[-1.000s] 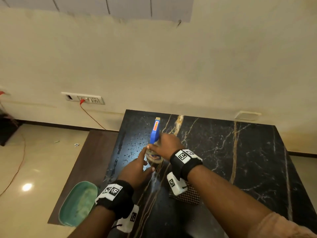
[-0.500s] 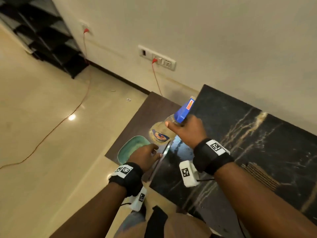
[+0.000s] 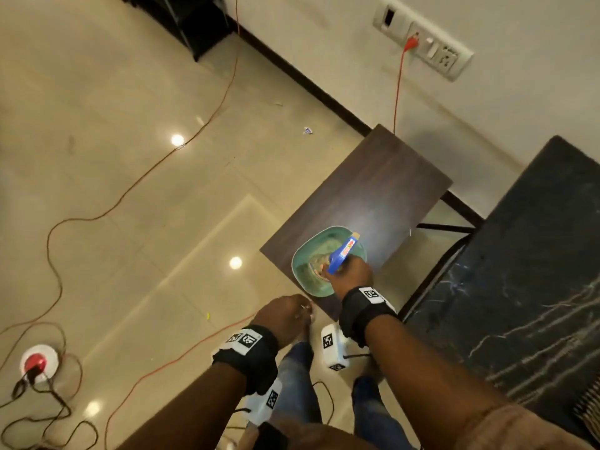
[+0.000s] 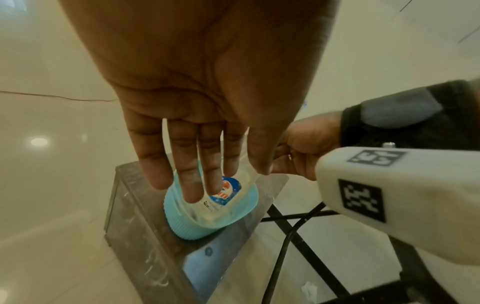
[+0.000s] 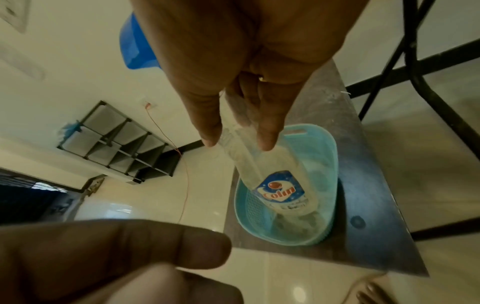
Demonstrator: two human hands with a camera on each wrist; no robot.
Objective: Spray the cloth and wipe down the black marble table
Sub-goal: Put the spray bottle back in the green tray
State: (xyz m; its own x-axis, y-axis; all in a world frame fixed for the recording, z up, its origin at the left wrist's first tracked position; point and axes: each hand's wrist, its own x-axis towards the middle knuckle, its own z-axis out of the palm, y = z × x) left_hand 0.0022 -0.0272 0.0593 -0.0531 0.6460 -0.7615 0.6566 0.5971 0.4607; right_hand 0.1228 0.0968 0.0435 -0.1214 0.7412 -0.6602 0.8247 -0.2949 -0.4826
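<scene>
My right hand point(image 3: 352, 274) grips the neck of a clear spray bottle point(image 3: 341, 258) with a blue trigger head. The bottle's lower end point(image 5: 280, 193) stands inside a teal plastic basket point(image 5: 322, 164); I cannot tell whether it touches the basket's floor. My left hand point(image 3: 285, 315) hangs free just off the near corner of the side table, fingers straight point(image 4: 187, 185) and holding nothing. The black marble table point(image 3: 519, 287) fills the right side. A checked cloth point(image 3: 589, 407) lies on it at the far lower right, mostly cut off by the frame.
The basket point(image 3: 305, 274) sits on a small brown side table point(image 3: 367, 190) with black crossed legs, left of the marble table. Orange cables point(image 3: 136, 186) run over the tiled floor, with a red and white device point(image 3: 37, 363) at lower left. A wall socket point(image 3: 425, 43) and a black shelf point(image 5: 116, 139) stand behind.
My right hand carried the spray bottle from over the marble table leftward and down into the teal basket. The left hand came off the bottle's base and hangs free. The view swung left.
</scene>
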